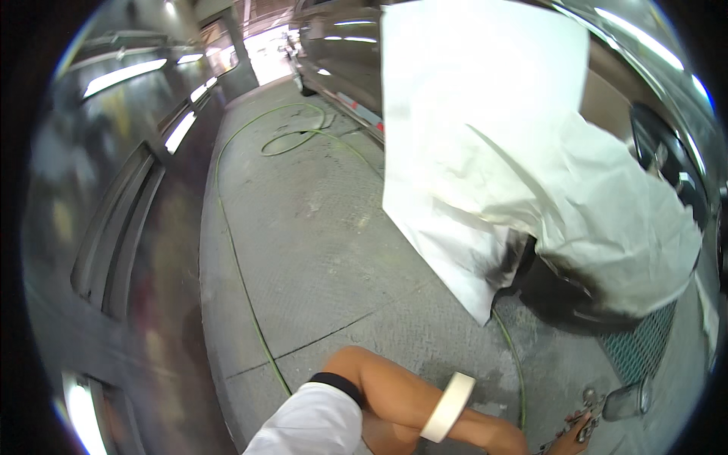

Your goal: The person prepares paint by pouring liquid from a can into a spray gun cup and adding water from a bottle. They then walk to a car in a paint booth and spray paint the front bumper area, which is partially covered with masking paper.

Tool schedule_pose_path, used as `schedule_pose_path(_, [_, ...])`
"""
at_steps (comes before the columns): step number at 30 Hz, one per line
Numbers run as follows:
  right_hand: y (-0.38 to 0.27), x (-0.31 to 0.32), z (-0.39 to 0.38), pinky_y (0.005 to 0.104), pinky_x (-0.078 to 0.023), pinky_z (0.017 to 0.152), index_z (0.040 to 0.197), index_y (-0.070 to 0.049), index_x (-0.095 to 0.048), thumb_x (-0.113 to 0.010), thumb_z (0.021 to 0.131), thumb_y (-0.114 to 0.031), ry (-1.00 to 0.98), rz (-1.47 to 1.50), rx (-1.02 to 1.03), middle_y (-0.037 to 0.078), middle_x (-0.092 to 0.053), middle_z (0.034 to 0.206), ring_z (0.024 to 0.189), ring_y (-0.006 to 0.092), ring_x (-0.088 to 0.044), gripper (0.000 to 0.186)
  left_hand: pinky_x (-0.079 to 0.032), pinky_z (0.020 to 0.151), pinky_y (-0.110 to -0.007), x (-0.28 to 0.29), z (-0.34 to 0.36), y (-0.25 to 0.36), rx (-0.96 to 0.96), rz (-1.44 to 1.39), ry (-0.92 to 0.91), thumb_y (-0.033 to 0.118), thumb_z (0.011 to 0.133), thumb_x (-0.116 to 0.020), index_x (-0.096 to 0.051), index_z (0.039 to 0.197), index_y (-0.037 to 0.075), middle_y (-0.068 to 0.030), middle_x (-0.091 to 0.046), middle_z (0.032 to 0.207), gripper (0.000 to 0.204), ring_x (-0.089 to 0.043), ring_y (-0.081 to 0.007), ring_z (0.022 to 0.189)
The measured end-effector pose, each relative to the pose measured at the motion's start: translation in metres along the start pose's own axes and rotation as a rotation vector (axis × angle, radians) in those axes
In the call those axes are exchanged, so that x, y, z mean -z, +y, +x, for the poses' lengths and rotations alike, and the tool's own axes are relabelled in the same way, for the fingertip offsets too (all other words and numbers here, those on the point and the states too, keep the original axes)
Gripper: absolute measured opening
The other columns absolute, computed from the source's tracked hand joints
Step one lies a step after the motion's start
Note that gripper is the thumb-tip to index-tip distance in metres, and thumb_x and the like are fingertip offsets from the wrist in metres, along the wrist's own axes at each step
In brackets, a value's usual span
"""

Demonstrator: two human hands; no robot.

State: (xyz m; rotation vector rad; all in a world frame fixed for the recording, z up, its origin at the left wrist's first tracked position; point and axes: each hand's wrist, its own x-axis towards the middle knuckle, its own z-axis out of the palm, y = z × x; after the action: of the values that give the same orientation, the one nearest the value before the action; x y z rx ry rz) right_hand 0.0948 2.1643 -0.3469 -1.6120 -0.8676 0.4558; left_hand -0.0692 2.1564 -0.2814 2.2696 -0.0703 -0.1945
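My left arm, in a white sleeve with a dark band, bends across the lower edge. A roll of masking tape (449, 408) is worn around its forearm. The left hand lies beyond the lower edge. At the lower right, my right hand (570, 441), partly cut off, is closed around a spray gun (588, 423) with a grey cup (628, 400). Beyond it, white masking paper (485, 121) drapes over the vehicle (345, 49). Below the creased paper, a dark tyre (565, 299) is partly uncovered, and the paper's edges there carry dark overspray.
A pale green hose (241, 265) loops across the concrete floor (326, 220), and another stretch (509, 353) runs below the paper. A floor grate (643, 345) lies beside the tyre. On the left stands a metal wall (178, 250) with lit panels.
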Motion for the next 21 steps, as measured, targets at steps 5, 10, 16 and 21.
schedule_pose_path(5, [-0.030,-0.009,-0.007,0.0322,-0.047,0.054,0.092,0.003,-0.068,-0.063,0.092,-0.038,-0.020,-0.046,0.022,0.010,-0.066,0.075,0.064,0.0197,-0.058,0.042,-0.048,0.077,-0.048,-0.008,0.043,-0.021,0.004,0.116,0.066,0.029,0.087,-0.060,-0.067,0.097,-0.005,-0.0264,-0.066,0.095,0.036,-0.064,-0.0382,0.085])
schedule_pose_path(10, [-0.019,-0.014,-0.005,0.0345,-0.049,0.072,0.100,0.006,-0.065,-0.062,0.093,-0.025,0.024,0.054,-0.056,0.014,-0.066,0.088,0.081,0.0250,-0.060,0.032,-0.048,0.078,-0.048,-0.004,0.054,-0.029,0.049,0.149,0.087,0.029,0.088,-0.060,-0.067,0.100,-0.004,-0.0250,-0.066,0.096,0.036,-0.063,-0.0373,0.087])
schedule_pose_path(16, [-0.041,-0.014,-0.019,0.0351,-0.049,0.072,0.099,0.006,-0.065,-0.062,0.093,-0.026,0.016,-0.028,-0.010,0.014,-0.066,0.087,0.080,0.0252,-0.059,0.033,-0.048,0.080,-0.048,0.004,0.059,-0.038,0.116,0.158,0.124,0.030,0.088,-0.059,-0.066,0.103,-0.003,-0.0233,-0.066,0.098,0.036,-0.063,-0.0362,0.089])
schedule_pose_path(21, [-0.047,-0.007,-0.023,0.0356,-0.049,0.072,0.098,0.005,-0.066,-0.062,0.093,-0.027,0.032,-0.055,-0.002,0.014,-0.066,0.087,0.079,0.0253,-0.059,0.033,-0.048,0.081,-0.048,0.002,0.062,-0.038,0.120,0.152,0.126,0.030,0.089,-0.058,-0.065,0.105,-0.002,-0.0220,-0.066,0.100,0.036,-0.063,-0.0352,0.091])
